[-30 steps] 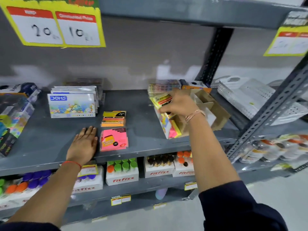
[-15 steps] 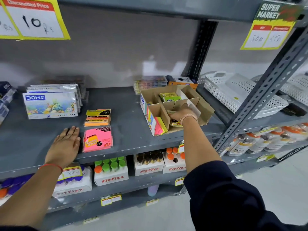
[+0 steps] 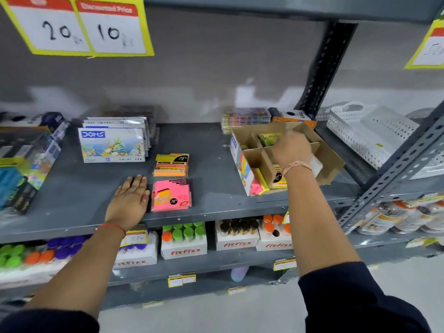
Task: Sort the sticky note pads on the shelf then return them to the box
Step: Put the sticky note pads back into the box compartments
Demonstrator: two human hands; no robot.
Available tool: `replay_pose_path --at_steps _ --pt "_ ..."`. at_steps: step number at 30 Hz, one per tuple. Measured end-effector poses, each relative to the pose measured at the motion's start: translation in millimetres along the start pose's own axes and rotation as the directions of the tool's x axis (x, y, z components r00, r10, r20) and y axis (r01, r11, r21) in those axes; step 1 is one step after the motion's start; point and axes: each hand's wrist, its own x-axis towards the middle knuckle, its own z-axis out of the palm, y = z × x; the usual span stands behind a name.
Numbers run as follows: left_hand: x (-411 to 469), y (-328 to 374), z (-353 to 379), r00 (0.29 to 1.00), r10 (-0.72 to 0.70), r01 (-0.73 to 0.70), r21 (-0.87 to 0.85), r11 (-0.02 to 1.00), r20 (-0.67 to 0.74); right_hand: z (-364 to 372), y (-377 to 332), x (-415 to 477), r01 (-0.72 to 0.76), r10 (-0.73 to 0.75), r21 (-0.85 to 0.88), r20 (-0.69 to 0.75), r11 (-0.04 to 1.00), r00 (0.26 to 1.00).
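— Where were the pads? 2 lay on the grey shelf (image 3: 211, 145): an orange pad (image 3: 171, 165), and a pink pad (image 3: 171, 195) just beside the flat, empty left hand (image 3: 129, 200).

— The right hand (image 3: 289, 150)? Inside the cardboard box (image 3: 329, 162) among yellow pads (image 3: 280, 180); its grip could not be seen.

Pads (image 3: 171, 180) on shelf (image 3: 211, 150), left of box (image 3: 329, 162)

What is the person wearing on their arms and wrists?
Both arms have dark navy sleeves pushed up towards the elbows, so the forearms are bare. The left hand has a thin red thread tied round its wrist. The right hand has a pale pinkish thread wound round its wrist. No gloves, rings or watch can be seen.
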Motion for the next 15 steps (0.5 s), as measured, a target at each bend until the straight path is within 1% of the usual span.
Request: replay_pose_path --at_steps 1,2,3,4,5,6,7,8,9,11,13,15 --pt "0 1 -1 1.0 -0.001 0.001 0.002 1.0 0.001 -2 -14 -4 0.107 -0.106 0.049 -0.027 0.993 0.994" --pt "-1 2 -1 1.0 -0.003 0.003 0.003 1.0 0.0 0 -29 -10 0.229 -0.233 0.118 0.017 0.966 0.972" --pt "-2 2 -2 1.0 -0.004 0.004 0.001 1.0 -0.004 6 -44 -16 0.357 -0.386 0.211 0.118 0.91 0.915" --pt "-3 3 -3 1.0 -0.005 0.005 -0.004 1.0 -0.007 15 -58 -25 0.454 -0.527 0.3 0.24 0.839 0.815" --pt "-4 4 -4 1.0 -0.004 0.004 -0.012 1.0 -0.01 27 -70 -34 0.532 -0.633 0.348 0.349 0.772 0.691" --pt "-5 4 -4 1.0 -0.002 0.002 -0.019 1.0 -0.014 38 -81 -44 0.604 -0.707 0.37 0.421 0.706 0.568" --pt "-6 5 -4 1.0 0.002 -0.003 -0.021 1.0 -0.018 50 -90 -52 0.658 -0.743 0.371 0.472 0.656 0.475" --pt "-6 5 -4 1.0 0.006 -0.006 -0.02 1.0 -0.021 60 -98 -59 0.696 -0.752 0.354 0.514 0.624 0.412" --pt "-7 5 -4 1.0 0.007 -0.008 -0.02 1.0 -0.022 70 -104 -64 0.725 -0.744 0.327 0.556 0.606 0.371" --pt "-7 5 -5 1.0 0.003 -0.003 -0.03 1.0 -0.019 82 -112 -68 0.771 -0.718 0.266 0.615 0.579 0.327" --pt "-7 6 -5 1.0 -0.003 0.003 -0.036 0.999 -0.01 87 -117 -69 0.792 -0.705 0.23 0.634 0.565 0.318" --pt "-8 7 -6 1.0 -0.002 0.002 -0.035 0.999 -0.004 91 -119 -67 0.766 -0.683 0.232 0.647 0.599 0.339"
